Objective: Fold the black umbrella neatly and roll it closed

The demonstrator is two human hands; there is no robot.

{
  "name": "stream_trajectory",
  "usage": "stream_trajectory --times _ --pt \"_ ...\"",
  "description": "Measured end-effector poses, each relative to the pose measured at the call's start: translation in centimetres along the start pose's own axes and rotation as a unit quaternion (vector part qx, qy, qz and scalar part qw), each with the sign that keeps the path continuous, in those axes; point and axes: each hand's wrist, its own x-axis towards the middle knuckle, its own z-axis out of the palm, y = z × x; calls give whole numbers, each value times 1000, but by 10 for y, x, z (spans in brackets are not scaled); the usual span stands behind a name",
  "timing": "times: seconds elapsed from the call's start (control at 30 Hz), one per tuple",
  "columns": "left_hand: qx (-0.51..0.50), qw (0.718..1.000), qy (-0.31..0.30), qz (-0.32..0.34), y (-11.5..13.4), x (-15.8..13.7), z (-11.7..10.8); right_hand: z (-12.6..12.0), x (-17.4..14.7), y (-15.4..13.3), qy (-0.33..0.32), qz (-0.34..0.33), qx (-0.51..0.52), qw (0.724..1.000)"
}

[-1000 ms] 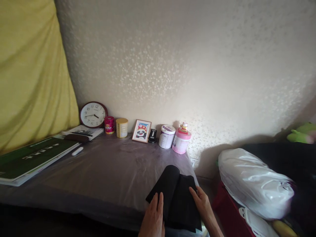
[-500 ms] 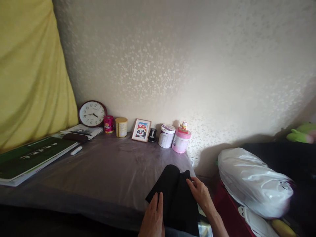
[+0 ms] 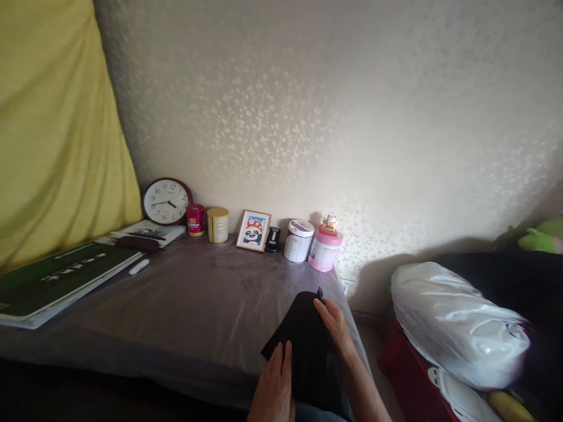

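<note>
Right hand, its forearm slanting up and leftward, pinches the far edge of the black cloth between thumb and fingers. Left hand lies with fingers extended on the cloth's near left part; cannot tell whether it grips. Cloth sits at the near right of the desk.

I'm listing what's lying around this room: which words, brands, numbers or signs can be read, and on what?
"12", "11", "10", "9", "8", "7", "6", "5", "4": clock; its brand is too small.
White characters on the green book: too blurred.
Lettering on the magenta can, yellow-lidded tin, purple-lidded tub and pink-lidded tub: too small.
Marks on the framed picture and figurine: too small.
Black material: no text visible.
</note>
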Motion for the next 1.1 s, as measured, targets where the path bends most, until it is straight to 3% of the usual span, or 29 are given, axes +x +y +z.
stream_trajectory --times 0.17,0.3,0.4,0.6,0.7,0.8,0.93,1.1 --pt "-8 1000 10 22 -6 4 4 23 9 15 -41 33 63 997" --pt "-26 998 49 44 -14 11 14 37 14 24 -58 109 51 991" --pt "-14 996 66 56 -19 15 21 43 15 26 -71 117 19 990" --pt "20 984 143 101 -48 16 46 46 13 28 -131 50 -69 988" --pt "67 963 238 103 -59 13 56 45 10 26 -170 3 -99 980" --pt "117 934 308 140 -52 12 52 43 6 22 -196 -45 -122 972" --pt "142 923 299 197 -31 19 43 40 -1 19 -216 -89 -143 962" --pt "148 940 265 157 -31 33 58 34 -19 19 -220 -192 -204 934"
